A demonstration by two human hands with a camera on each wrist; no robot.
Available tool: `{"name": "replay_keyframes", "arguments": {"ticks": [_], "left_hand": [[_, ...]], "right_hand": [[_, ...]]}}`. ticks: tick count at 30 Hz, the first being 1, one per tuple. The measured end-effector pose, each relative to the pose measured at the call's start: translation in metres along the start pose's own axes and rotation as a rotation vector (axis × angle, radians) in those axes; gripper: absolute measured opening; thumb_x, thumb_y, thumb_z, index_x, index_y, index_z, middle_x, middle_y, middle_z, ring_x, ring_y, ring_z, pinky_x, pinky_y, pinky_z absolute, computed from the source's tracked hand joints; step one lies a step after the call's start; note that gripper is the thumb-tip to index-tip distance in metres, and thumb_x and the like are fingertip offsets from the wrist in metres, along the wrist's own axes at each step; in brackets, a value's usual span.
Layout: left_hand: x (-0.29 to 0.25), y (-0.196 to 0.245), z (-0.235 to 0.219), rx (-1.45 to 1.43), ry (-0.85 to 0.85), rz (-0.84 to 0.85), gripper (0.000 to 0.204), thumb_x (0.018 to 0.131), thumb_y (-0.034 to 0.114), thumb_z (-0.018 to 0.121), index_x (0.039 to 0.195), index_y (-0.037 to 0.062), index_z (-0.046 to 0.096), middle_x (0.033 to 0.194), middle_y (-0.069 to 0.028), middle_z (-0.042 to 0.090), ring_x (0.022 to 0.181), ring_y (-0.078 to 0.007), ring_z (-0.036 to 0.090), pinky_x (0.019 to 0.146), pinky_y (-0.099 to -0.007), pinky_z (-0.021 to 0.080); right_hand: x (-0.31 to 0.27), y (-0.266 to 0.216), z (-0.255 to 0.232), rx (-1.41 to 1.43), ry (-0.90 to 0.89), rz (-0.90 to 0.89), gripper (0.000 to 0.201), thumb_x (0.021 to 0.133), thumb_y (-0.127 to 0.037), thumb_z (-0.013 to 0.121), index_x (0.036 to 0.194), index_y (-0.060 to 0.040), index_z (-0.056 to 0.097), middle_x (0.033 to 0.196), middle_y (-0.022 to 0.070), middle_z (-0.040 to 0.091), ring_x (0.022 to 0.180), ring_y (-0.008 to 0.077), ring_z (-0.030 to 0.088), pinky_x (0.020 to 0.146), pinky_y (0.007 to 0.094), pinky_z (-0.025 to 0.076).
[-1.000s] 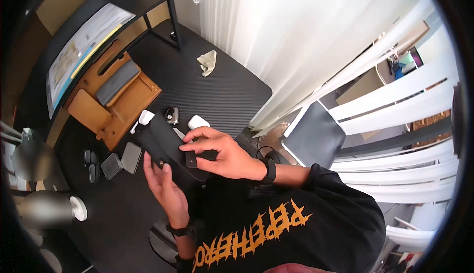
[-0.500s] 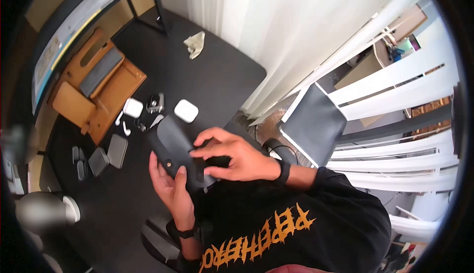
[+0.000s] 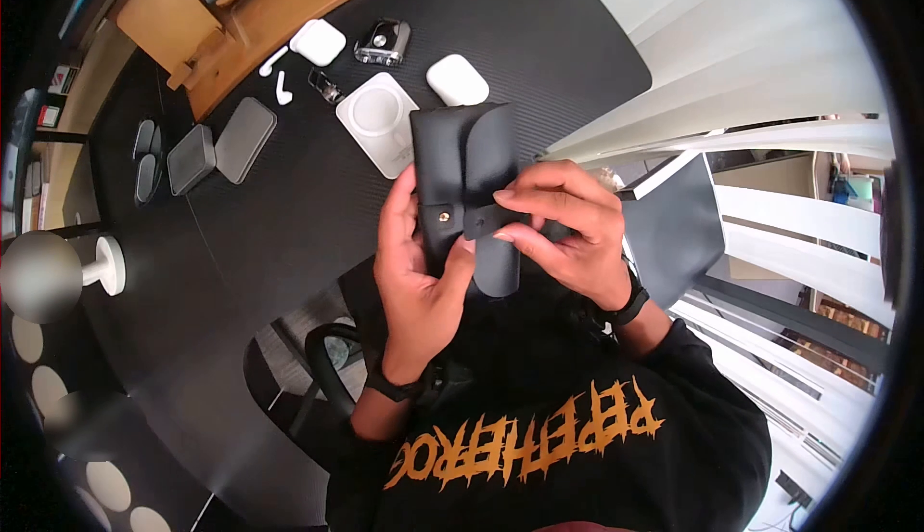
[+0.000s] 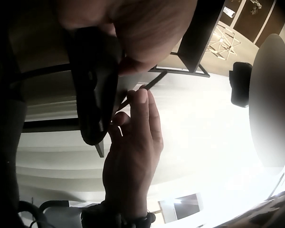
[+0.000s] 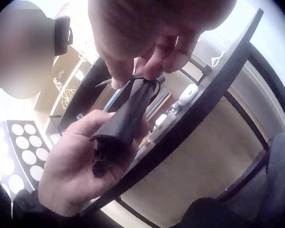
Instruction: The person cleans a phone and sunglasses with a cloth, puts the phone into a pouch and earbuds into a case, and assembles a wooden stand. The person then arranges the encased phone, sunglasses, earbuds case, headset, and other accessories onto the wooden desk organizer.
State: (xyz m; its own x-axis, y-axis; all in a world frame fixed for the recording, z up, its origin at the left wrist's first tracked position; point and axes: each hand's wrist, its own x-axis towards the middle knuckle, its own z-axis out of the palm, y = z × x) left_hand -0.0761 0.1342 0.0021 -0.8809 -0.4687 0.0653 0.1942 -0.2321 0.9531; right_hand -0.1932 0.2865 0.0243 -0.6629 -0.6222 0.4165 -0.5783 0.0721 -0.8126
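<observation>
A dark leather case (image 3: 443, 161) with a brass stud is held above the desk, close to the body. My left hand (image 3: 416, 291) grips its left side, thumb across the lower front. With thumb and fingertips, my right hand (image 3: 576, 229) pinches the dark strap (image 3: 486, 222), whose holed end lies just right of the stud, apart from it. In the right wrist view the case (image 5: 121, 118) rests in the left palm, and the strap curves up to the right fingers. The left wrist view shows the case (image 4: 92, 90) in shadow.
On the black desk (image 3: 269, 262) lie a white charger (image 3: 380, 123), a white rounded case (image 3: 457, 80), an open earbud case (image 3: 318, 43) with loose earbuds, a metal device (image 3: 382, 42) and grey pads (image 3: 245, 139). A wooden stand (image 3: 279, 26) is at the back; a chair (image 3: 674, 229) stands right.
The view has tilted down and closer. The dark case now stands more upright between both hands, and the strap's end is drawn across towards the stud. The white charger has come into full view.
</observation>
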Motion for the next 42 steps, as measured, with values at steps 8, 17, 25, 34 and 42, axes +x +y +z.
{"name": "replay_keyframes", "arguments": {"ticks": [8, 17, 25, 34, 42], "left_hand": [[0.0, -0.008, 0.002, -0.036, 0.004, -0.032, 0.073, 0.096, -0.01, 0.06, 0.162, -0.0072, 0.029, 0.152, -0.023, 0.05, 0.139, -0.0263, 0.054, 0.116, -0.0391, 0.044], [0.007, -0.007, -0.004, -0.043, 0.052, -0.05, 0.059, 0.105, 0.002, 0.055, 0.159, -0.0087, 0.034, 0.15, -0.0242, 0.053, 0.133, -0.0246, 0.057, 0.112, -0.0368, 0.045], [0.013, 0.003, -0.004, -0.063, 0.071, -0.029, 0.058, 0.104, 0.002, 0.055, 0.157, -0.0096, 0.036, 0.145, -0.024, 0.056, 0.131, -0.0236, 0.058, 0.112, -0.0368, 0.046], [0.007, 0.009, -0.001, -0.09, 0.045, -0.049, 0.069, 0.101, -0.006, 0.053, 0.163, -0.0045, 0.024, 0.136, -0.0226, 0.062, 0.116, -0.0195, 0.066, 0.101, -0.0314, 0.052], [0.003, 0.013, -0.005, -0.207, 0.046, -0.133, 0.07, 0.101, -0.005, 0.056, 0.164, -0.0029, 0.025, 0.138, -0.0192, 0.06, 0.121, -0.0188, 0.063, 0.105, -0.0308, 0.05]], "right_hand": [[-0.001, 0.013, 0.011, -0.082, -0.031, 0.023, 0.037, 0.073, -0.006, 0.094, 0.11, -0.0095, 0.084, 0.104, 0.0042, 0.068, 0.073, 0.0133, 0.066, 0.06, 0.0275, 0.052], [0.01, 0.018, 0.01, 0.0, -0.086, 0.06, 0.039, 0.074, -0.007, 0.094, 0.111, -0.0085, 0.084, 0.104, 0.0042, 0.065, 0.073, 0.0134, 0.063, 0.062, 0.0279, 0.052], [0.008, 0.018, 0.014, 0.125, 0.159, 0.276, 0.077, 0.07, -0.016, 0.098, 0.13, -0.0032, 0.053, 0.102, 0.0042, 0.064, 0.071, 0.005, 0.054, 0.058, 0.0196, 0.038], [0.005, 0.01, 0.023, 0.444, -0.016, 0.436, 0.044, 0.082, -0.002, 0.084, 0.121, 0.0025, 0.066, 0.111, 0.0042, 0.073, 0.1, 0.0078, 0.066, 0.091, 0.0268, 0.054], [0.005, 0.011, 0.017, 0.47, -0.103, 0.44, 0.036, 0.083, -0.004, 0.085, 0.115, 0.0024, 0.07, 0.103, 0.0013, 0.074, 0.094, 0.007, 0.065, 0.084, 0.0256, 0.053]]}}
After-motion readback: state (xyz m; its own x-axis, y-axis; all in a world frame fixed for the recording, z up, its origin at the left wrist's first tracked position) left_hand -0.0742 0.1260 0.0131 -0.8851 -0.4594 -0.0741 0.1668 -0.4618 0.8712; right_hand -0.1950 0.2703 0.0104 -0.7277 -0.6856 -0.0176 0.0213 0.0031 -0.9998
